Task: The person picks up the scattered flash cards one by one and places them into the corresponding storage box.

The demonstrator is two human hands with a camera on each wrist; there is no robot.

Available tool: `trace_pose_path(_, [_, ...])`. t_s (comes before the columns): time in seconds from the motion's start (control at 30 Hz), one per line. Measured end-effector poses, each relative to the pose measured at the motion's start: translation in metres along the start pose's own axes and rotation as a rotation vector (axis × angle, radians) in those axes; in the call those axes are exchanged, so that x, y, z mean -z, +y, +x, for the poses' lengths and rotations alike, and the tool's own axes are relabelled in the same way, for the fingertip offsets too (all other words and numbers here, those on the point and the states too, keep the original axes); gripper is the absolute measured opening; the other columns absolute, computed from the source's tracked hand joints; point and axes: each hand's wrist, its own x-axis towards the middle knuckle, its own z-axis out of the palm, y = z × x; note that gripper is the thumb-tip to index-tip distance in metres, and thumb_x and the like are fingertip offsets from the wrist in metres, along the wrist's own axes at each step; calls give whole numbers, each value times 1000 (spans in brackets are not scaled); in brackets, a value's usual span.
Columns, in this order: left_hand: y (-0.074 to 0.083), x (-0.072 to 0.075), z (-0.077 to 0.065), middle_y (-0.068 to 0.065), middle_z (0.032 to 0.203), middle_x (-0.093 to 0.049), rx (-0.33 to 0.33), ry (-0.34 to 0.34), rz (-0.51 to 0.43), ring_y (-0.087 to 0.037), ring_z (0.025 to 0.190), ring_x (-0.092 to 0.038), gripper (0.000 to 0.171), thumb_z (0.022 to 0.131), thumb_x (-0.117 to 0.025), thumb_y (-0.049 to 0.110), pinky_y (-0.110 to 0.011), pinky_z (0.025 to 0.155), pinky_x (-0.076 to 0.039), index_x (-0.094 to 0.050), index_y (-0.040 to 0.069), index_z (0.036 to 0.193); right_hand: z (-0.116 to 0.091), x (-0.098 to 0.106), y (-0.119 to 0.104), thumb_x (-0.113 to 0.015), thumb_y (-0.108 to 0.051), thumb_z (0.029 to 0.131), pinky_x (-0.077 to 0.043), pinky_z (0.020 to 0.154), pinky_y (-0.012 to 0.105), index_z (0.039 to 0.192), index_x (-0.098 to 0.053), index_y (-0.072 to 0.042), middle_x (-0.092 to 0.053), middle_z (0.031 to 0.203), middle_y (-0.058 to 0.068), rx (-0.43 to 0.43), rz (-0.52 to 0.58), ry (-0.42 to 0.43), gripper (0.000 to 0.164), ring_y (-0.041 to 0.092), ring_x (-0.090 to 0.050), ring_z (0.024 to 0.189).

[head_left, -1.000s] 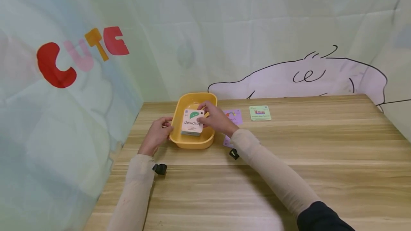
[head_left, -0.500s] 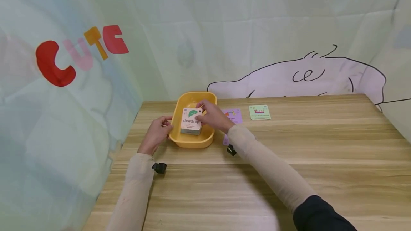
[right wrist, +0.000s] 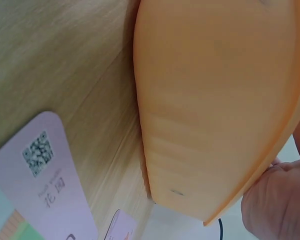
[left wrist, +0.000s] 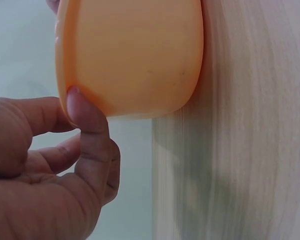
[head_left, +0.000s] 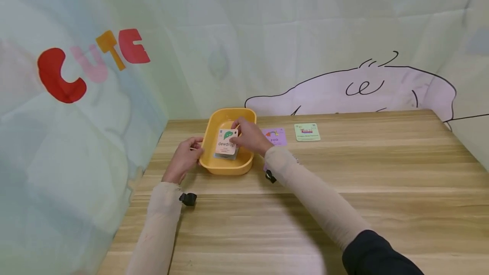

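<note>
A yellow plastic basin stands near the table's back left. My left hand pinches its left rim; in the left wrist view the thumb presses the outer wall just under the lip. Reaching over the right rim, my right hand pinches the right side of a "dewdrop" card with a green leaf picture. This card is inside the basin, above other cards whose lower edge shows beneath it. From the right wrist, the hand shows only partly behind the basin's rim, and its fingertips are hidden.
Right of the basin lie a purple "zoo" card and a green card with a boat picture. Another purple card lies nearer, mostly under the right forearm in the head view. A printed cloth wall backs the table.
The right hand and the dewdrop card have sunk slightly lower into the basin and shifted a little left. The left hand keeps its place on the rim. The head view has shifted slightly.
</note>
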Motion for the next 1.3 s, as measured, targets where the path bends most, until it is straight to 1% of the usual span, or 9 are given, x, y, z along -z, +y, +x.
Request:
trace_pose_path(0.13, [0, 0, 0, -15, 117, -48, -1, -9, -3, -26, 90, -54, 41, 105, -50, 9, -25, 67, -54, -50, 3, 146, 0, 0, 1, -76, -15, 92, -53, 64, 23, 118, -52, -12, -60, 101, 9, -12, -5, 3, 35, 19, -62, 81])
trace_pose_path(0.33, [1, 1, -1, -14, 117, -47, -4, -12, -6, -25, 90, -54, 41, 106, -50, 10, -26, 67, -55, -50, 3, 146, 0, 0, 1, -76, -15, 92, -51, 63, 24, 117, -53, -11, -60, 99, 10, 3, -9, 8, 34, 19, -61, 79])
trace_pose_path(0.5, [1, 1, -1, -14, 117, -47, 1, -12, -5, -26, 91, -54, 41, 106, -50, 10, -28, 69, -55, -50, 4, 146, 0, 1, 0, -77, -16, 91, -51, 63, 24, 116, -53, -11, -60, 98, 9, -9, -18, 7, 34, 18, -61, 78])
trace_pose_path(0.77, [2, 0, -2, -13, 117, -47, 7, -11, -7, -26, 92, -54, 41, 106, -50, 10, -25, 67, -54, -49, 3, 146, -1, 1, 1, -77, -17, 91, -49, 61, 23, 116, -54, -10, -59, 95, 9, -9, -17, 10, 34, 18, -60, 76])
trace_pose_path(1.13, [0, 1, 0, -13, 116, -47, -5, -14, -4, -25, 90, -54, 41, 106, -49, 11, -28, 69, -55, -49, 3, 146, 0, 1, 1, -78, -20, 91, -47, 60, 23, 115, -54, -12, -60, 93, 8, -26, -44, 17, 35, 17, -60, 73])
trace_pose_path(1.3, [-1, 1, 0, -13, 116, -47, -14, -15, 3, -25, 89, -54, 41, 106, -49, 11, -30, 70, -56, -49, 3, 146, 1, 0, 0, -77, -21, 91, -48, 61, 23, 116, -53, -12, -60, 93, 8, -36, -39, 8, 36, 21, -66, 77])
